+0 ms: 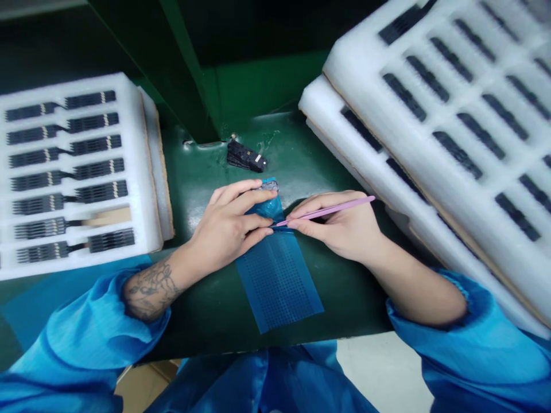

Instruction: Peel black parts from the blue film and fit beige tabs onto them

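On the green worktop (310, 166), the right hand (331, 223) is pinching pink tweezers (327, 210) between thumb and fingers, tips meeting a blue perforated sheet (275, 281). The left hand (228, 221) is laying its fingers together across the sheet's upper end, seemingly steadying it; whether they pinch, I cannot tell. The left forearm (150, 289) and right forearm (413, 292) are angling inward between a white foam tray (142, 172) and stacked foam trays (357, 86) carrying black strips (90, 100).
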Demonstrator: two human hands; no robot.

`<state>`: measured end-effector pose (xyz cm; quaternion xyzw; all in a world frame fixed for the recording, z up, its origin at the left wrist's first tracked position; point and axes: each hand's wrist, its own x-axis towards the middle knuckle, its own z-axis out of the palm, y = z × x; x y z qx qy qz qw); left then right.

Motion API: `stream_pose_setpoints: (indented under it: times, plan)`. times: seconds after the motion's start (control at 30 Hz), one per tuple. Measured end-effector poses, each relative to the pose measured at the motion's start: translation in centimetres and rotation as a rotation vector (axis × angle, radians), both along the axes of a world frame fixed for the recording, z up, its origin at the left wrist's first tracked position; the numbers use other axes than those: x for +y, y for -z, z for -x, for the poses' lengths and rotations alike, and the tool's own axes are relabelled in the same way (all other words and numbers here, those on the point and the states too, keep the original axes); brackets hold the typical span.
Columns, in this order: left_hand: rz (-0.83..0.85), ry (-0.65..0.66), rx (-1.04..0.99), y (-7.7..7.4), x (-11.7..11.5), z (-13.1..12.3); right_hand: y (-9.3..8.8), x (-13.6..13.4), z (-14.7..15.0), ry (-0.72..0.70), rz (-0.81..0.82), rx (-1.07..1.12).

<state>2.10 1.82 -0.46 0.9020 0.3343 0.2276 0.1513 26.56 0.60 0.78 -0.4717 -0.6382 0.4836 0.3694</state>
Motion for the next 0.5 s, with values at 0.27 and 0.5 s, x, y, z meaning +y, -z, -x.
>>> stream_pose_setpoints:
  times: [0.27,0.5]
  plan:
    - [0.000,0.021,0.010,-0.1,-0.2,0.2,0.6,0.3,0.0,0.224,0.047,0.086]
    - [-0.074,-0.127,-0.130,-0.7,0.2,0.0,1.2,1.5,0.4,0.393,0.071,0.237]
